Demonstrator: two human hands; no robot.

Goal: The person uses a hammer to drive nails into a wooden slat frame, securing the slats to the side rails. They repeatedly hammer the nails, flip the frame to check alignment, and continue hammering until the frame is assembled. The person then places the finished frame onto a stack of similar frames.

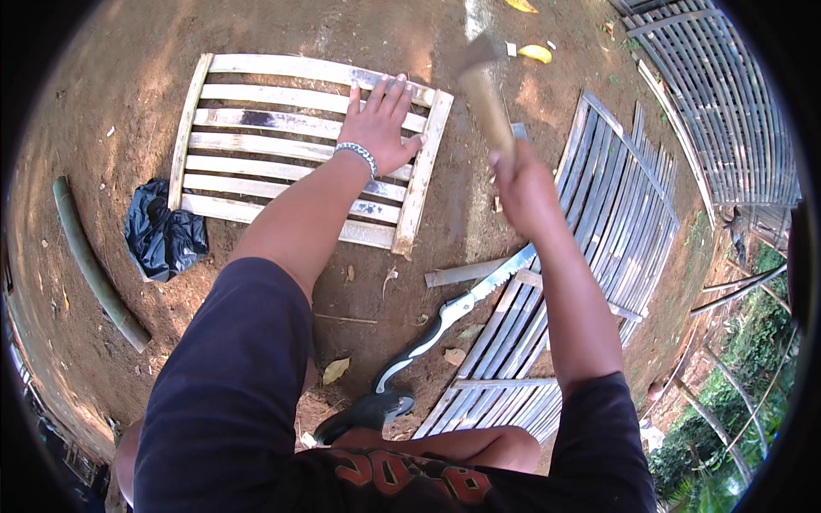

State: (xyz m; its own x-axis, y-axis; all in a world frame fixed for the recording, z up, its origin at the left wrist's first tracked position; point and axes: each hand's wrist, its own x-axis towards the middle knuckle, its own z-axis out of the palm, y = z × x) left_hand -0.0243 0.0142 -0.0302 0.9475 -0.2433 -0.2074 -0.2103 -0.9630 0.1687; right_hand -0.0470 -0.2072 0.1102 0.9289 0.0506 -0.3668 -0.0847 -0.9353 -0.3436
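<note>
A small slatted bamboo panel point(274, 147) lies flat on the dirt, with a crosspiece at each side. My left hand point(376, 128) presses on its upper right part, palm down and fingers spread. A chain bracelet point(357, 156) circles that wrist. Raised right of the panel, my right hand point(523, 192) is wrapped round the wooden handle of a hammer point(492, 115). The hammer's dark head is blurred by motion and points away from me. Below, a saw point(445, 318) with a black and white handle lies on the ground, its toothed blade partly behind my right forearm.
A larger slatted bamboo panel point(505, 342) lies at right, partly under my right arm. Another bamboo panel point(727, 94) stands farther right. At left are a black plastic bag point(162, 231), touching the small panel's corner, and a bamboo pole point(94, 265). A sandal point(363, 417) shows near my legs.
</note>
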